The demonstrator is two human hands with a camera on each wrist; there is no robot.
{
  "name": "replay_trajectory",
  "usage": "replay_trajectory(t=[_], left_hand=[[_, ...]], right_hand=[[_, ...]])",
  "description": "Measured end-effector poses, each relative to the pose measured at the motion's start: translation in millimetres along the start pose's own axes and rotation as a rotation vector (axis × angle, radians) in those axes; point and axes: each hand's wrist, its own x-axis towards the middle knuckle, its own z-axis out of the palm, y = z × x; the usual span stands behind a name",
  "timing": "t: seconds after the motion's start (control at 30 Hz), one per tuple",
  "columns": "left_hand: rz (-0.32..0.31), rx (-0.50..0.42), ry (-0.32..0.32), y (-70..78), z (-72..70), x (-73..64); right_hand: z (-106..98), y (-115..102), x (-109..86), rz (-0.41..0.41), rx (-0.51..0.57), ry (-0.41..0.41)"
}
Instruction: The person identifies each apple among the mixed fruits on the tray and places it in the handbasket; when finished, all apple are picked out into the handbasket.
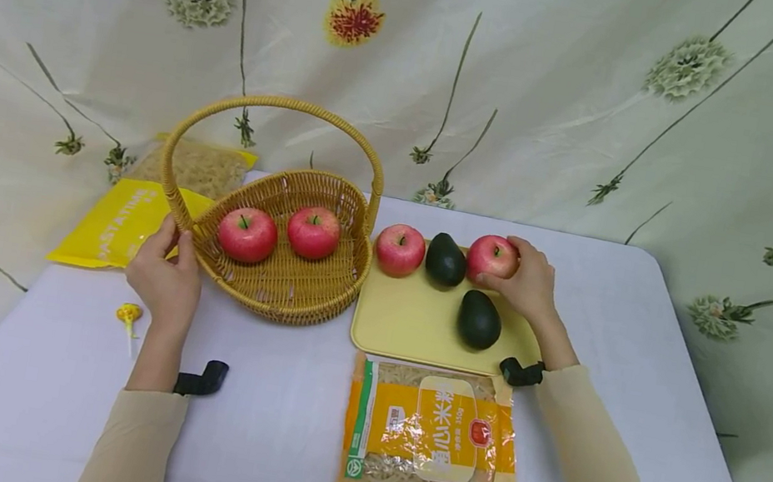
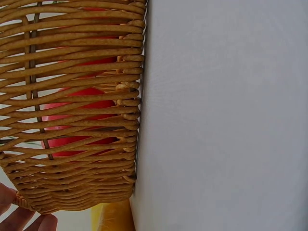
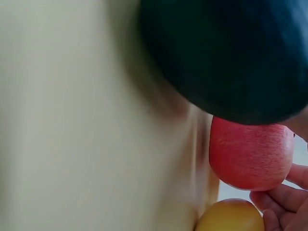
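White worktop (image 1: pixel 266 424), floral fabric (image 1: pixel 573 68) behind. Right grip (image 1: pixel 529 287) holds round red apple (image 1: pixel 489 255) at far-right corner of pale-yellow rectangular tray (image 1: pixel 404 320); left grip (image 1: pixel 166 278) pinches brown wicker basket (image 1: pixel 284 311) by its left rim. Apple likely firm, smooth, bruisable: cup its sides. Count: apples four, two in basket; dark-green avocados (image 1: pixel 479 320) two; tray one; basket one.
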Motion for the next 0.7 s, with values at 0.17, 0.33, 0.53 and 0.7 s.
replay_trajectory(t=[0.17, 0.33, 0.53, 0.7], left_hand=[[0.003, 0.002, 0.003, 0.5, -0.1, 0.2], [0.011, 0.003, 0.01, 0.8, 0.1, 0.8], [0.006, -0.005, 0.01, 0.4, 0.2, 0.6], [0.006, -0.009, 0.009, -0.3, 0.1, 0.2]], right_hand=[[-6.4, -2.1, -2.4, -0.005, 0.082, 0.03], [-12.7, -4.2, -7.3, -0.046, 0.111, 0.069], [-20.6, -15.1, -18.6, -0.07, 0.108, 0.08], [-25.7, -28.6, -31.8, -0.081, 0.118, 0.062]])
